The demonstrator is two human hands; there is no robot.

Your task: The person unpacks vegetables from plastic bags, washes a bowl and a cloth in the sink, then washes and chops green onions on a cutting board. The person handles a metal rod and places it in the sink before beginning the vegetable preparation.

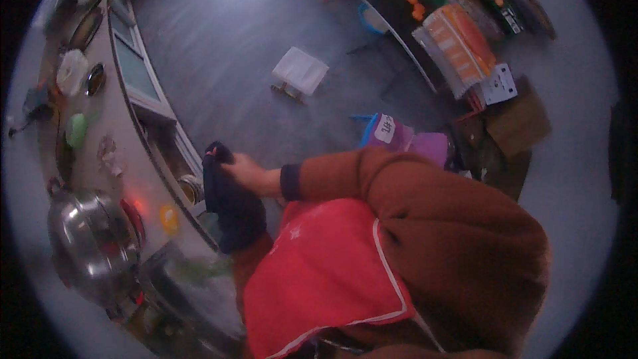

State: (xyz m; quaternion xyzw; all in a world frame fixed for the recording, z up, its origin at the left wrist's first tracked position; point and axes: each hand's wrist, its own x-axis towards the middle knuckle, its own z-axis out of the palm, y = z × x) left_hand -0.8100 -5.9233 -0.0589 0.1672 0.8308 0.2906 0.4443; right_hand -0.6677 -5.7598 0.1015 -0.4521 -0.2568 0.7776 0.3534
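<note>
My right hand [245,172] grips the upper end of a dark navy cloth piece [234,214], which looks like a sleeve cover. The cloth encloses the end of my left arm, whose brown sleeve [251,257] shows below it. My left hand is hidden, apparently inside the cloth. A small reddish spot shows at the cloth's top opening, too blurred to name. A brown sleeve with a dark cuff [290,182] covers my right arm. Over my front hangs a red apron [329,259] with white trim.
Along the left runs a counter [142,169] with a large lidded steel pot [94,234] and a sink [199,284]. Its cabinet [169,144] stands partly open below. A low stool [300,71] is on the floor. At right are a loaded table [398,35], a purple bag [398,134] and a cardboard box [521,117].
</note>
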